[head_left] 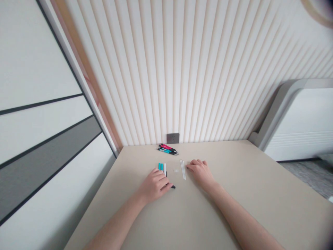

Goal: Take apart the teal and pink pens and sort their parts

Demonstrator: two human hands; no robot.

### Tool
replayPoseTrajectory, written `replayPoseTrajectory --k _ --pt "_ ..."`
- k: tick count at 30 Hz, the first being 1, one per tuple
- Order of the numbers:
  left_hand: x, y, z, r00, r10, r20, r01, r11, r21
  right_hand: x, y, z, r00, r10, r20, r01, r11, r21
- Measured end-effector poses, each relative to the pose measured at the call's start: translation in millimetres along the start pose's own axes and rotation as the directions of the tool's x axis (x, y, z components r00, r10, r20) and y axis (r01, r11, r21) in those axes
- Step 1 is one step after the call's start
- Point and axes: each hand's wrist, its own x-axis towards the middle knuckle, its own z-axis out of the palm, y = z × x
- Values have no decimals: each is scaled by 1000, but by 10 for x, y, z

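Beige bench (260,198), pens (168,149) piled at back by wall socket (173,138). L hand (153,185) half-curled over black pen part (173,186), grip unclear; teal pen parts (160,166) just beside. R hand (200,172) open, empty, next to white rods (183,169).

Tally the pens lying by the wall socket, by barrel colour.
Red pens: 2
Teal pens: 1
Total: 3, as near as this small, overlapping pile shows
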Motion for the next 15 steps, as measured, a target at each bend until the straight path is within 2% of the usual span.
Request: replayPoseTrajectory --k 7,11,15 --pt "10 7 -13 1000 -9 -9 9 1000 2 -46 13 -5 999 -19 -31 19 1000 -2" --pt "17 -3 -20 999 -18 -47 19 1000 7 -72 -23 -69 996 -31 -87 34 999 28" --pt "17 -12 -23 992 -65 -108 62 998 -31 -136 -180 -176 972 -152 -179 179 972 149"
